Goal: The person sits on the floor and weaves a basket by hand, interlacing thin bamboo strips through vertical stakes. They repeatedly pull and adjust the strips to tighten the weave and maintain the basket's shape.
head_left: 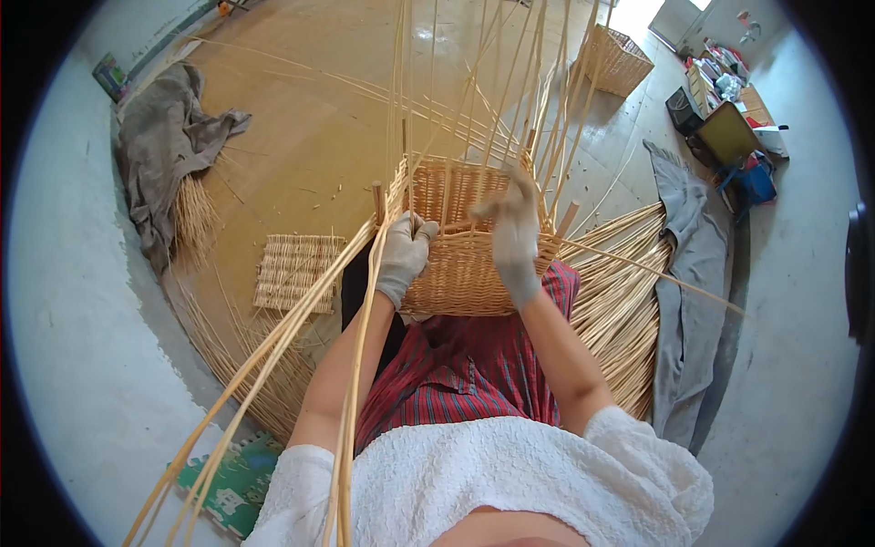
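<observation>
A half-woven wicker basket [469,278] rests on my lap, with tall upright willow rods [483,100] rising from its walls. My left hand [406,255], in a pale work glove, is closed on a thin upright rod at the left end of the near rim. My right hand [517,232], gloved too, is raised over the right part of that rim. Motion blurs its fingers, so I cannot make out whether they hold anything. Long loose rods [273,342] run from the basket's left side down past my left arm. One more rod [656,272] sticks out to the right.
On the floor at the left lies a flat woven panel [296,273], near a grey cloth [164,137] over bundled rods. A large pile of rods [615,310] and another grey cloth [688,292] lie at right. A finished-looking basket [618,62] stands farther off.
</observation>
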`<state>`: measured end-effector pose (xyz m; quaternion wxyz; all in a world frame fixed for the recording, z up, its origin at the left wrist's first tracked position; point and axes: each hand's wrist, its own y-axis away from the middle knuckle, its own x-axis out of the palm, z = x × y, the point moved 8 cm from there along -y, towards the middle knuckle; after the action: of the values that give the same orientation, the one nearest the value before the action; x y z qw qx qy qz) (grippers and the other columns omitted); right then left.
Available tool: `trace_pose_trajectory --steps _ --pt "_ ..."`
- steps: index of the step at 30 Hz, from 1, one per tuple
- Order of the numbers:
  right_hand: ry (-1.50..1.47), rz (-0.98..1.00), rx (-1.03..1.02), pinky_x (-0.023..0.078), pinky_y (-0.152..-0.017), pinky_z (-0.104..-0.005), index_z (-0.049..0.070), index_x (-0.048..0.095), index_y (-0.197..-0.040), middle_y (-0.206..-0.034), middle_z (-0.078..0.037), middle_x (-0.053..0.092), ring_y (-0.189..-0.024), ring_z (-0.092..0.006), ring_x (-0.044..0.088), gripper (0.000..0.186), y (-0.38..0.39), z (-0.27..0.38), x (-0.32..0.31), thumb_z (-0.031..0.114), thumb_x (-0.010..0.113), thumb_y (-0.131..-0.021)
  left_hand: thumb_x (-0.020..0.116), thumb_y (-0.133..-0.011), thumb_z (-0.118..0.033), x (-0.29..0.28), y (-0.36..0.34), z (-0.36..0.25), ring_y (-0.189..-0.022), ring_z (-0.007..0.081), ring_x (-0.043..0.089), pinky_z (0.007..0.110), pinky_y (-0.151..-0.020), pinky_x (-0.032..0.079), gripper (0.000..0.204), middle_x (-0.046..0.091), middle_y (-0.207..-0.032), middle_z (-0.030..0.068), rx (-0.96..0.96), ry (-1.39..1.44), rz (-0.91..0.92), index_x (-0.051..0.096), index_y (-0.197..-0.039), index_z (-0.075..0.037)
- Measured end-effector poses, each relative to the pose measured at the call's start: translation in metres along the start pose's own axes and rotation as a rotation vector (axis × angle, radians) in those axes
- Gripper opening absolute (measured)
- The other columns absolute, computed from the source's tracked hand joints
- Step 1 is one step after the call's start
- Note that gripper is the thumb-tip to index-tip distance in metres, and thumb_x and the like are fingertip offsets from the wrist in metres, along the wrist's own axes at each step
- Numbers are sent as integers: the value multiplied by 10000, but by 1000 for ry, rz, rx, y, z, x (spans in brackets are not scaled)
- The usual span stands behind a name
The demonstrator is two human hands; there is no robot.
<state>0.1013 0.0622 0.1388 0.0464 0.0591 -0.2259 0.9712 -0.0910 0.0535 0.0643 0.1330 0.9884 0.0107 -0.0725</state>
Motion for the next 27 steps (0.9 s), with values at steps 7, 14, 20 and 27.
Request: trace_pose_trajectory --steps 7,14,20,27 --pt "-83 -291 279 544 -752 -354 53 513 -1062 -852 -98 648 -768 -187 656 259 60 -16 -31 300 449 -1109 793 -885 -484 2 -3 0 -528 104 556 291 -494 489 478 590 -662 17 74 -152 -81 566 -831 -67" --pt "-64 -365 362 466 -582 -241 66 532 -1077 -968 -113 723 -705 -116 614 121 42 4 -82 185 552 -1072 604 -1046 -250 16 29 -55 -734 133 675 298 -572 565 277 676 -1076 109 457 90 -243 544 -1244 -66" --pt "74 -261 279 524 -657 -258 60 557 -1154 -1125 -161 700 -825 -140 673 132 30 18 -114 52 572 -1022 521 -1083 -314 86 -11 -26 -617 184 706 325 -562 563 359 743 -936 122 -43 -315 475 616 -1277 -28" --pt "416 133 -198 557 -873 -343 122 342 -1557 -1064 -166 680 -956 -235 698 626 -75 60 -23 -16 521 -973 582 -1022 -508 80 -20 -12 -549 168 676 317 -565 542 499 709 -682 89 171 -513 71 736 -1059 -35"
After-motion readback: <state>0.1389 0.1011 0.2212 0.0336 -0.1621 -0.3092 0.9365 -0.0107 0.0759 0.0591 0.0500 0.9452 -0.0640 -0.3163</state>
